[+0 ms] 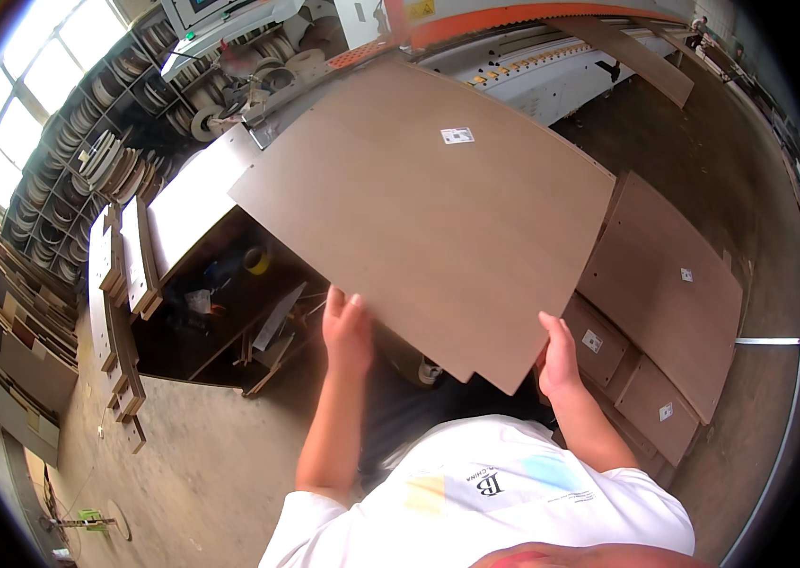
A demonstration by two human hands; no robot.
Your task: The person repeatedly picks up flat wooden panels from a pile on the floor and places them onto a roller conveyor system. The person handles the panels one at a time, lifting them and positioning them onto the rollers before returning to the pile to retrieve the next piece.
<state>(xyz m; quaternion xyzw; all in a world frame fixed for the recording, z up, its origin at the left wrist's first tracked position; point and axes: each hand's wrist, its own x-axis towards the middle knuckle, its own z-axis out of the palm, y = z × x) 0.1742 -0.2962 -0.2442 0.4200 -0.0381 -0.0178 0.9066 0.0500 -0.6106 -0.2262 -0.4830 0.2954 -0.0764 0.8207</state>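
A large flat brown board (419,199) with a small white label and a notch in its near corner spans the middle of the view. My left hand (348,331) grips its near-left edge, with the fingers partly hidden under the board. On the near-right edge, close to the notched corner, my right hand (559,355) holds it with the thumb up along the side. The board's far end reaches the machine with the orange strip (513,26).
Brown labelled boards (669,275) lie stacked at the right. A white worktop (201,189) with narrow strips (138,256) stands left, above dark storage holding offcuts (277,322). Racks of edging rolls (97,123) fill the back left; more boards (21,331) lean at the far left.
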